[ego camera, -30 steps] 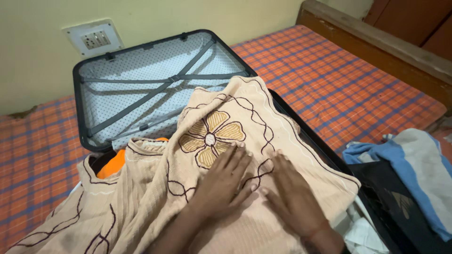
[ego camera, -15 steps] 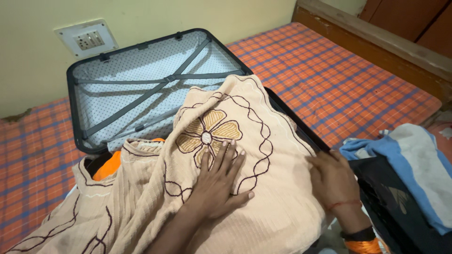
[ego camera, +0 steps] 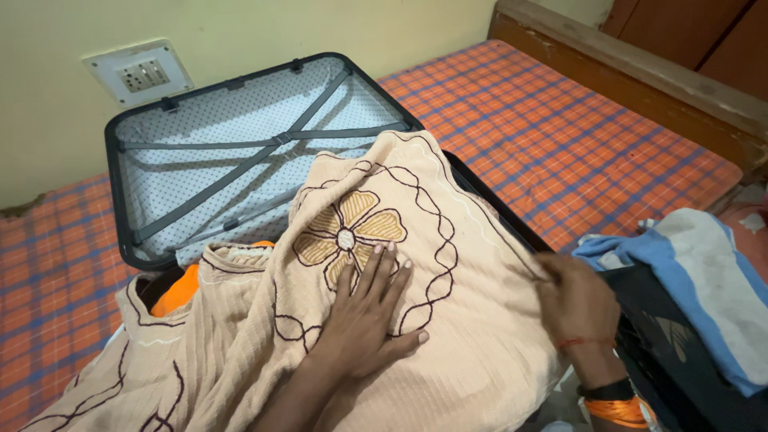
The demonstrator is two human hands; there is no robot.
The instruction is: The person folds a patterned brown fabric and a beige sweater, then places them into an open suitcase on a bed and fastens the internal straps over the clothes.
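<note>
Beige garment [ego camera: 448, 320] with dark embroidered flower lies spread over the near half of an open suitcase [ego camera: 120, 200], covering most of it and spilling off the near left edge onto the bed.

Far left: orange-and-blue checked bedsheet [ego camera: 48, 280], cream wall behind with a white switch plate [ego camera: 140, 74]. Suitcase lid stands open at the far side, dotted grey lining, grey crossed straps [ego camera: 264, 148] across it. Under the garment's left edge, an orange cloth [ego camera: 180, 290] peeks out of the suitcase.

Centre: left hand [ego camera: 364, 320] lies flat and open on the garment, palm down, fingers spread, fingertips touching the flower's lower petals. Not gripping, just pressing.

Right of that: right hand [ego camera: 580, 304] at the garment's right edge, fingers curled and pinching the fabric hem near the suitcase rim. Red thread and orange band on that wrist.

Far right: pile of folded clothes, blue and grey cloth [ego camera: 696, 272] on top of a dark item, just beside the suitcase. Checked sheet carries on at the far right, wooden bed frame [ego camera: 632, 72] beyond it.
</note>
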